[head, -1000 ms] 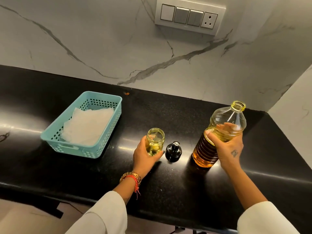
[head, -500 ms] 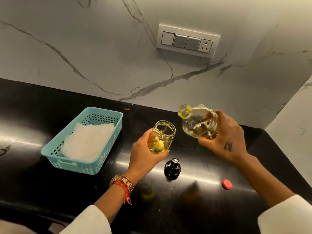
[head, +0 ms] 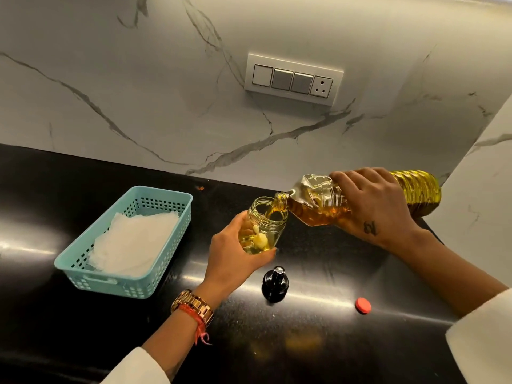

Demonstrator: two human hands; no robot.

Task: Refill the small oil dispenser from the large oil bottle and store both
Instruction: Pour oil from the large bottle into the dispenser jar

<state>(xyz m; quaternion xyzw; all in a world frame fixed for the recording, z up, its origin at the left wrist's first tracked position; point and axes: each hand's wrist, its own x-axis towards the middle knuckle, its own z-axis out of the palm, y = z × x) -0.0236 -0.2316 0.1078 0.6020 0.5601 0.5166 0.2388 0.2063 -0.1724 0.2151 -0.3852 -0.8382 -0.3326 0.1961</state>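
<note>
My left hand [head: 231, 256] grips the small glass oil dispenser [head: 264, 227], held open-topped and lifted above the black counter [head: 318, 342], tilted a little to the right. My right hand [head: 372, 206] grips the large clear oil bottle [head: 318, 202], tipped nearly flat with its neck at the dispenser's mouth. Golden oil runs from the neck into the dispenser. The dispenser's black pour lid [head: 275, 284] stands on the counter below it. The bottle's red cap [head: 363, 305] lies on the counter to the right.
A teal plastic basket [head: 177, 209] holding a white cloth sits at the left of the counter. A marble wall with a switch panel [head: 293, 79] rises behind. A white side wall closes the right end.
The bottle has tipped further, from slanted to nearly flat, and its neck now meets the dispenser's mouth with oil flowing. One second ago both stood on the counter.
</note>
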